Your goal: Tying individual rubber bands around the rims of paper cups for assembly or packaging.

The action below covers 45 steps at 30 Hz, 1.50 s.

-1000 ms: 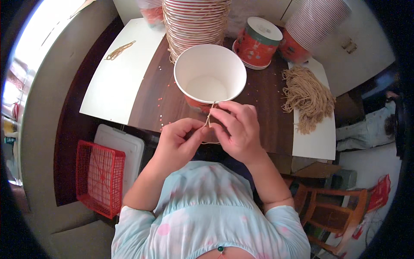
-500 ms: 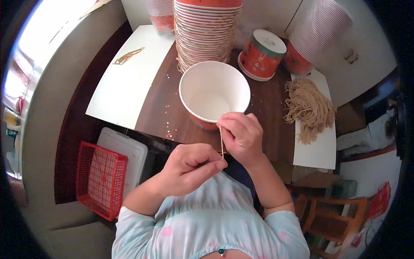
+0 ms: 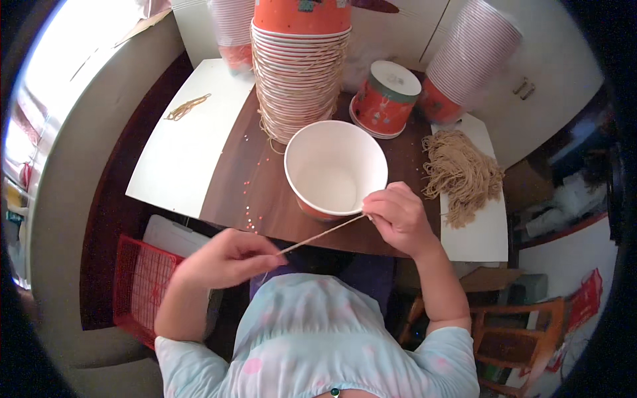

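Two hands: both pinched shut on one length of tan string (image 3: 322, 233), one at each end.
Change since half a second back: the string stood nearly upright between hands held close together; now it's pulled out taut and slanted, and the left hand (image 3: 229, 259) has dropped away toward the person's lap.
Left hand: fingertips closed on the lower end of the string, off the table edge, above the pale blue spotted top (image 3: 312, 345).
Right hand: the right hand (image 3: 398, 215) grips the upper end, knuckles bunched, right against the near rim of the white paper bowl (image 3: 335, 169).
String: thin, fibrous, straight as a ruler between the two pinches.
Bowl: round, smooth white inside, orange print on the outside wall, open side up, just beyond the right-hand pinch.
Stack: a tall stack of bowls (image 3: 298, 66) of the same kind, ribbed with rims, stands farther out past the bowl, loose string trailing down its side.
Loose strings: a shaggy bundle of strings (image 3: 461, 172) lies on a white sheet to the right of the right hand.
Table: dark brown wooden table (image 3: 245, 186), glossy, speckled with small orange flecks.
Basket: a red mesh basket (image 3: 142, 285) sits low beside the left hand.
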Motion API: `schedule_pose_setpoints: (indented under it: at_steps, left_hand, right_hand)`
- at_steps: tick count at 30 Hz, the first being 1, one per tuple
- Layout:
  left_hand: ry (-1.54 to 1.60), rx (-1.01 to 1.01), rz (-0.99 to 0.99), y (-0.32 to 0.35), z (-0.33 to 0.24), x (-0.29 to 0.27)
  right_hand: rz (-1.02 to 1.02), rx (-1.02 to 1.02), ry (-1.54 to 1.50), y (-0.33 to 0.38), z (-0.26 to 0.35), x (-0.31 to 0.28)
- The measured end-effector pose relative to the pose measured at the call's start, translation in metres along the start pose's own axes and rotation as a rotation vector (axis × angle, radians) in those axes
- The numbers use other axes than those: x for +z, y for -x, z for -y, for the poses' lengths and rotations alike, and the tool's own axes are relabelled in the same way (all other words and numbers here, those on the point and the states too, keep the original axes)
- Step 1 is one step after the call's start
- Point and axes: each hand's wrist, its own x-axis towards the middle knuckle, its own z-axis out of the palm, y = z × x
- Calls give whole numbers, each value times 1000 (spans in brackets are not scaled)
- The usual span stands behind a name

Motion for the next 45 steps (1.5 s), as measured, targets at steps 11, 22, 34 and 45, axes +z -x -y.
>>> schedule_pose_setpoints:
  at_steps: [11, 22, 34, 45]
  left_hand:
    - [-32, -46, -259, -6, -36, -27]
    - [211, -79, 135, -67, -53, -4]
    - [418, -204, 37, -67, -23, 0]
    - [237, -105, 192, -75, -43, 19]
  right_hand:
    - [352, 163, 194, -25, 31, -52]
    - [128, 678, -736, -44, 53, -17]
    - [115, 663, -366, -17, 16, -36]
    - [227, 629, -1009, -38, 65, -10]
